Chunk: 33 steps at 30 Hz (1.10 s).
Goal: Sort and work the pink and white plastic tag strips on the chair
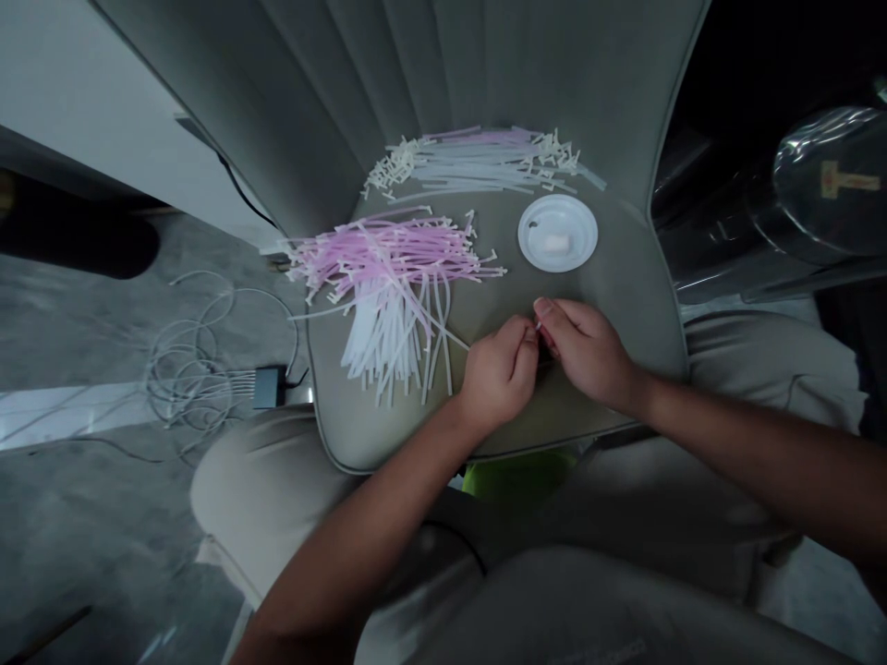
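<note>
My left hand [503, 369] is closed, its fingers wrapped round a thin white tube [450, 334] whose length trails out to the left. Close against it, my right hand [589, 356] pinches at the tube's tip; any small part between those fingertips is mostly hidden. Loose white tubes [381, 332] lie fanned out left of my hands. Behind them is a heap of pink tubes [394, 249] with small white end pieces. A shallow white dish [533, 260] sits beyond my right hand, holding a small white block [556, 243].
Everything rests on a padded grey chair seat [624, 277] between my knees. Another bundle of white-ended tubes [478, 166] lies along the backrest. On the floor at left are coiled cables [187, 369] and a dark box [268, 388]. A shiny cylinder [832, 203] stands at right.
</note>
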Motion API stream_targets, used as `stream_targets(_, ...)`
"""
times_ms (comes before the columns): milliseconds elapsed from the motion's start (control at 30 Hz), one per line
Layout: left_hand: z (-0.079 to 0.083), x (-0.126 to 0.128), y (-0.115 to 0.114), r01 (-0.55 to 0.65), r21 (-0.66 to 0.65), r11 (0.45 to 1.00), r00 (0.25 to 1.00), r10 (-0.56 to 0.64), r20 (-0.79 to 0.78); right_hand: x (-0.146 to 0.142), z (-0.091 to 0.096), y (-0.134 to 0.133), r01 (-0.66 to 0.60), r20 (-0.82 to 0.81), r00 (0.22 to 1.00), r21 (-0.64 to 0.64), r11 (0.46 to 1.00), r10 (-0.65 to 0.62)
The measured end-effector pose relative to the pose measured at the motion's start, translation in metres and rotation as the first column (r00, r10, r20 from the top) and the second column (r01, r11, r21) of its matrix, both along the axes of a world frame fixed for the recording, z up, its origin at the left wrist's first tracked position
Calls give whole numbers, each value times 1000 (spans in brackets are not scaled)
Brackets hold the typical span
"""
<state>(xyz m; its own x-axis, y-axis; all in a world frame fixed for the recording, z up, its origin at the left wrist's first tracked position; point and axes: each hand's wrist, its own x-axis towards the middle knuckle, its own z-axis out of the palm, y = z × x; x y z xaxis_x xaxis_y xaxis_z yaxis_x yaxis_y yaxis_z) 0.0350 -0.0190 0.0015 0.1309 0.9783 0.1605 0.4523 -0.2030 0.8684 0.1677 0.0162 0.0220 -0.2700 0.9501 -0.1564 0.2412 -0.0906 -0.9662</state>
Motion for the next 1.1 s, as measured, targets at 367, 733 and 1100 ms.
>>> stream_targets(367,0,1,1,-8,6,1000,999,8,-44,0,1,-5,11,-5,1000,38,999,-10)
stream_targets(733,0,-1,1,-9,5,1000,991,8,132,1,8,-4,-66,-153,987,-98,993,51)
stream_targets(1100,0,-1,2,-7,94,996,994,-3,105,8,22,0,-221,-46,975,-24,975,219)
